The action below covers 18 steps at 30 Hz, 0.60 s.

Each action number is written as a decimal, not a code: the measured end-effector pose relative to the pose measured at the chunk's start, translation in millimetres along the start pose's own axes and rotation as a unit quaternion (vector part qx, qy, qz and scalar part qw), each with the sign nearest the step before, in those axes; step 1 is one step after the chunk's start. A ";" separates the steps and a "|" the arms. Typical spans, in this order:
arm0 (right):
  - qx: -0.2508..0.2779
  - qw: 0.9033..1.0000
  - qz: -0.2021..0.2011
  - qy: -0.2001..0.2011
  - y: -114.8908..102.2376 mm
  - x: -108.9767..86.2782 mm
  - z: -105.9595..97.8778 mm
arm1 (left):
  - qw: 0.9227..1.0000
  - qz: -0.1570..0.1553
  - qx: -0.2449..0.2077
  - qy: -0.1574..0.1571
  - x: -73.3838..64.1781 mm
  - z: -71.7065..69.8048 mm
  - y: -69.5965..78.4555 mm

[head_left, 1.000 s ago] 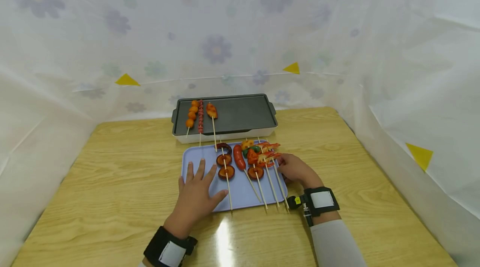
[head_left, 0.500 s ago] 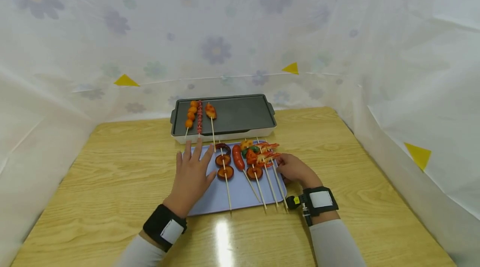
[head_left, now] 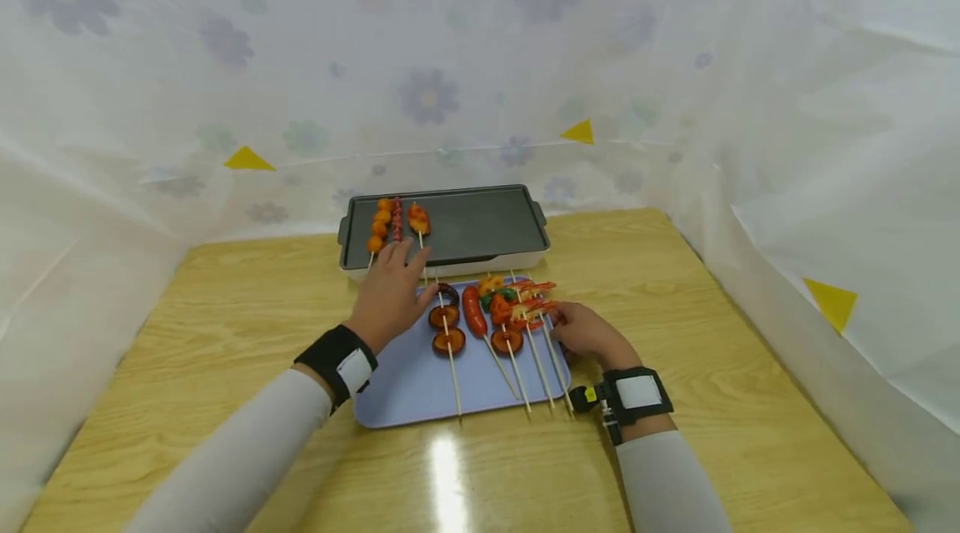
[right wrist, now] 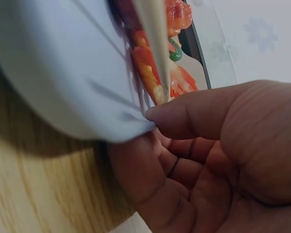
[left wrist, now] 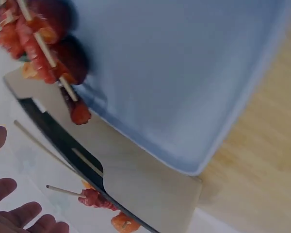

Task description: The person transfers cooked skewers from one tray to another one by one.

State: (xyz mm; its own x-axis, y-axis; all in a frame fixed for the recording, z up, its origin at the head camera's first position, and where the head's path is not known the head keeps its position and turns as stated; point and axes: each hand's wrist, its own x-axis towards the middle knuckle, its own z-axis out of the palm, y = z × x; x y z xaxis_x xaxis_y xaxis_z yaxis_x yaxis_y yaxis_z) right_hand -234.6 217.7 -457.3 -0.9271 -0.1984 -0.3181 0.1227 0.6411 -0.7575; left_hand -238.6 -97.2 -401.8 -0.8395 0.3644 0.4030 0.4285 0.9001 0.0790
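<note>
Broadly, the surface point(head_left: 720, 416) stretches past both sides of the round-cornered lavender tray point(head_left: 405, 387); the right grip point(head_left: 588, 335) pinches its rim point(right wrist: 63, 114), the left grip point(head_left: 392, 297) is loose.

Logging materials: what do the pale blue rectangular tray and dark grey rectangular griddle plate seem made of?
Tray: likely plastic, smooth and satin, given its even colour and rounded corners.
Griddle plate: coated metal or plastic; its matte, uniform surface leaves that open.
</note>
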 end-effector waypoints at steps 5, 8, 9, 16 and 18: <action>0.000 1.000 0.002 0.001 -0.2 -0.6 0.5 | 0.998 0.041 0.035 -0.024 11.0 5.3 1.9; -0.004 1.000 -0.003 0.004 1.2 -0.1 0.8 | 0.997 0.044 0.052 -0.041 18.3 6.1 1.2; -0.006 1.000 -0.005 0.005 1.5 -0.2 0.8 | 0.996 0.039 0.055 -0.052 21.1 5.5 0.9; -0.002 1.000 -0.002 0.006 1.4 0.7 1.2 | 0.993 -0.030 0.045 -0.108 45.8 -4.2 -2.4; -0.005 1.000 0.000 0.008 1.7 1.6 2.1 | 0.990 -0.050 0.031 -0.125 50.1 -6.6 -2.8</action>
State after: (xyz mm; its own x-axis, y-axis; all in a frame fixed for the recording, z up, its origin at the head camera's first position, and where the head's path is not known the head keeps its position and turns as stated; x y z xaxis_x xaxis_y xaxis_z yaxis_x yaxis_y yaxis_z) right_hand -235.1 216.9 -460.4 -0.9324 -0.1877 -0.3089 0.1188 0.6480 -0.7523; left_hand -279.7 -83.0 -375.9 -0.9362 0.3141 0.1578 0.3251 0.9444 0.0486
